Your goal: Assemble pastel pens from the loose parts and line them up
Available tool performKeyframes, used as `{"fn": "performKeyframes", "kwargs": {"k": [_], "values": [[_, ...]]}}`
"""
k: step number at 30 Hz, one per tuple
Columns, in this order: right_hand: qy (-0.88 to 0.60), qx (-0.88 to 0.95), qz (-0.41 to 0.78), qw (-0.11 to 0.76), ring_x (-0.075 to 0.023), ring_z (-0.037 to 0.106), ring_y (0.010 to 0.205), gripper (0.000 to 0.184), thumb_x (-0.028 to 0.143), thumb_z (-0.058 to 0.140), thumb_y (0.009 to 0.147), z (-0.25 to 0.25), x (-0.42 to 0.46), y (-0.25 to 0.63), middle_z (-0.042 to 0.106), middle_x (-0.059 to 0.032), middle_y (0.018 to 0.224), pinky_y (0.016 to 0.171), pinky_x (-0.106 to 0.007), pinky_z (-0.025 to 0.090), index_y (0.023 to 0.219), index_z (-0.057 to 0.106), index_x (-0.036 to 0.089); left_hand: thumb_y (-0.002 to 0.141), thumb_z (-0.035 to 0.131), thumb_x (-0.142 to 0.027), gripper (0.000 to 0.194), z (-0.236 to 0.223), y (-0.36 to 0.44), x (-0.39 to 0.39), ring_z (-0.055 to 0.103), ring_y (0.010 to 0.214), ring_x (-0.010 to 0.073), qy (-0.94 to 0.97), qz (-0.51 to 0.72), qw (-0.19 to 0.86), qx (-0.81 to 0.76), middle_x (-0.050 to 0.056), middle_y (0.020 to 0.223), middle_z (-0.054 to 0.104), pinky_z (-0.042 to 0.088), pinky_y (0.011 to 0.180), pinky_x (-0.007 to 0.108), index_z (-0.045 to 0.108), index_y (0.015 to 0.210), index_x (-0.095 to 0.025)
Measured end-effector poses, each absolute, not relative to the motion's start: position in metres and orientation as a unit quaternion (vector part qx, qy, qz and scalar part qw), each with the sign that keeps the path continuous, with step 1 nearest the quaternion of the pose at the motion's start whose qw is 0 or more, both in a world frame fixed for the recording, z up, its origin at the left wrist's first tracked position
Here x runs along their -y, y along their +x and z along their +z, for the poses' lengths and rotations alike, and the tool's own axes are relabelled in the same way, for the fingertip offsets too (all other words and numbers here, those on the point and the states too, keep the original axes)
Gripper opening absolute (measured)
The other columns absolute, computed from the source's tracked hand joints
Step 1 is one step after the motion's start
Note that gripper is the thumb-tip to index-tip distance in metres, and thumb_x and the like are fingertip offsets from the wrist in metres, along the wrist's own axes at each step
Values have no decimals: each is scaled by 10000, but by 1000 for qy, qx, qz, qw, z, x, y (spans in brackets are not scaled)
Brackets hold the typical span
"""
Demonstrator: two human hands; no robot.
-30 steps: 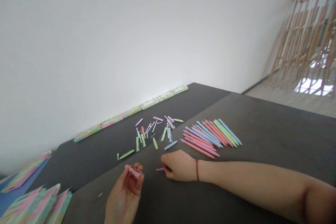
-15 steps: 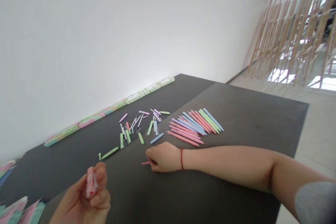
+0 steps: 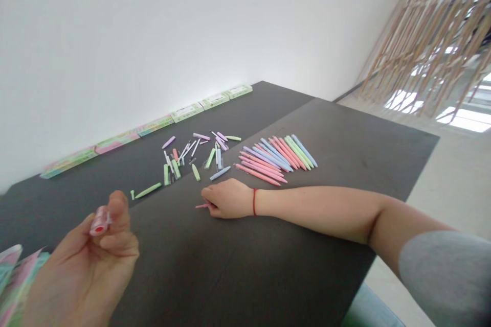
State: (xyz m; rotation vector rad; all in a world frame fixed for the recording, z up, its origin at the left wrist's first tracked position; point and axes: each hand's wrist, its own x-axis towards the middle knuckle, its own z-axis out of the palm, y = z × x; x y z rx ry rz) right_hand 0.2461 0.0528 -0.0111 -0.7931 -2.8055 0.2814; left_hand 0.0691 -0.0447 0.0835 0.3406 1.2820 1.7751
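My left hand point(image 3: 88, 260) is raised near the camera at the lower left, fingers closed around a short pink pen barrel point(image 3: 98, 221) whose open end faces me. My right hand point(image 3: 226, 199) rests on the dark table point(image 3: 238, 265), fingers curled on a small pink pen piece point(image 3: 201, 206) that pokes out to the left. A red string circles that wrist. Just beyond the right hand lies a scatter of loose pen parts point(image 3: 192, 156) in green, blue, purple and pink. To their right, assembled pastel pens point(image 3: 274, 156) lie side by side in a row.
Flat pastel boxes point(image 3: 153, 125) line the wall along the table's far edge. Pastel packaging point(image 3: 15, 271) shows at the lower left corner. The table's right edge drops to a pale floor, with a wooden lattice point(image 3: 429, 51) beyond.
My left hand has lifted toward the camera and to the left with the pink barrel, turning its open end to me. The view has swung right. The right hand stays put on the table.
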Motion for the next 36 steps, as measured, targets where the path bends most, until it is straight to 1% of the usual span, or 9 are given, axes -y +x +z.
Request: {"fn": "performKeyframes", "kwargs": {"k": [4,8,10,12,15,19,25,30,36], "values": [[-271,953,88,97,-193,620,774,140,268,414,862,-10,-52,245,644,-54,906,540,-259,362,905,495,161,841,257,-14,335,71,67,38,602,542,50,131,709,499,-481,7,678,635,430,372,67,518,679,-147],[-270,955,85,87,-195,623,795,159,281,411,872,-6,-50,245,641,-55,924,565,-265,389,927,502,164,841,420,-179,272,35,70,30,591,544,113,204,670,467,-539,-15,573,608,547,539,223,495,580,-185],[-277,953,89,84,-190,619,793,165,283,422,867,-6,-50,245,643,-60,935,578,-264,391,942,511,165,817,505,-242,241,14,69,28,532,497,99,295,665,403,-555,-57,493,531,534,609,236,467,583,-202],[-283,951,96,80,-184,617,792,166,278,435,861,-6,-50,245,646,-65,939,590,-259,388,950,519,166,824,530,-308,137,-3,66,27,439,431,85,394,637,320,-580,-93,497,477,510,607,236,513,719,-223],[-288,948,105,90,-184,621,791,168,293,458,855,-11,-51,245,654,-54,921,599,-259,377,955,526,175,823,526,-378,151,-16,61,30,501,493,117,519,540,203,-631,-72,571,512,448,521,215,533,859,-231],[-298,938,129,126,-190,626,802,228,323,479,861,-20,-53,246,669,-39,905,618,-260,370,1045,517,193,841,478,-348,133,-23,58,33,619,639,160,634,393,138,-652,-11,760,636,462,594,240,532,887,-235],[-333,933,101,91,-166,624,810,192,258,434,887,-1,-86,256,680,-36,909,643,-242,373,1002,576,201,862,415,-255,96,-29,58,31,652,687,158,678,337,84,-648,-8,811,661,462,615,231,457,948,-255],[-345,937,43,43,-181,621,833,203,199,441,864,26,-140,243,685,-71,899,677,-250,397,954,621,171,863,382,-216,84,-30,64,31,609,563,131,707,302,92,-633,-53,696,617,417,559,209,432,912,-263],[-316,949,6,4,-226,632,904,164,186,526,812,22,-167,191,678,-120,977,715,-272,450,904,653,139,857,392,-227,71,-27,69,31,519,471,116,705,256,99,-654,-76,589,515,345,505,201,455,872,-254]]}}
